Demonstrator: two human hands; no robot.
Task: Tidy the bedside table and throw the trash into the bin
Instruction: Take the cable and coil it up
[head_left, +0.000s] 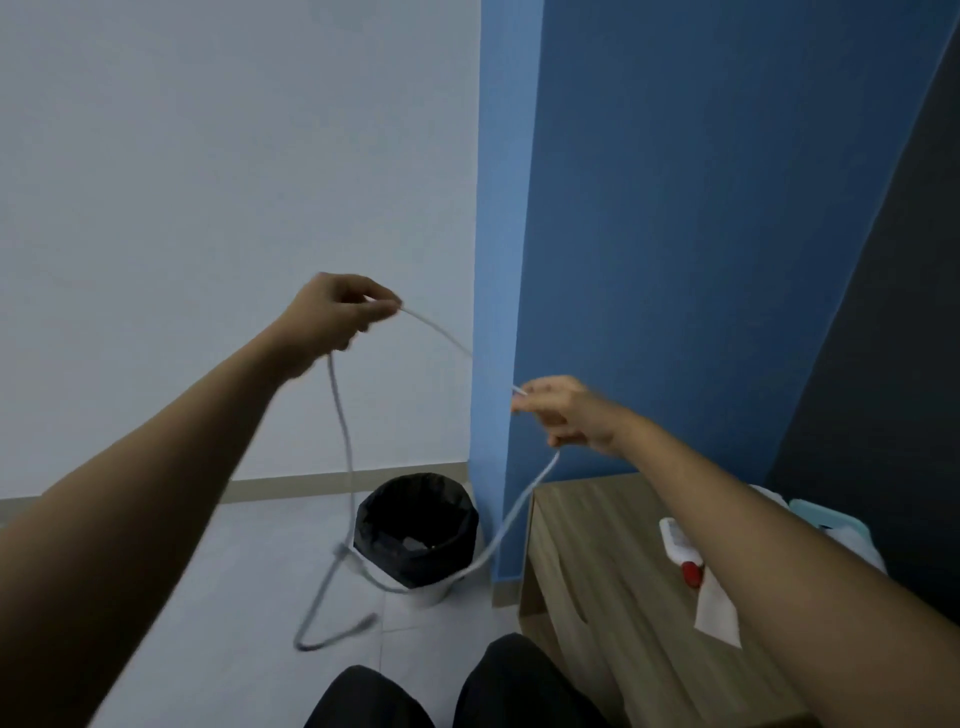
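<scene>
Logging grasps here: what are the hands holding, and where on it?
One white cable, along its length: the left hand pinches one spot, the right hand another; slack hangs below.

white wall (208, 156) meets a blue wall (675, 208) (dim light); pale tiled floor (234, 597) below, beige skirting (291, 486).

You had a wooden table (597, 551) on your right. On it lay a white thing (675, 540) with a red spot, touching a white paper (719, 616). A teal thing (831, 517) sat at the back. On the floor (208, 597), just beside the table, stood the bin (462, 519).
</scene>
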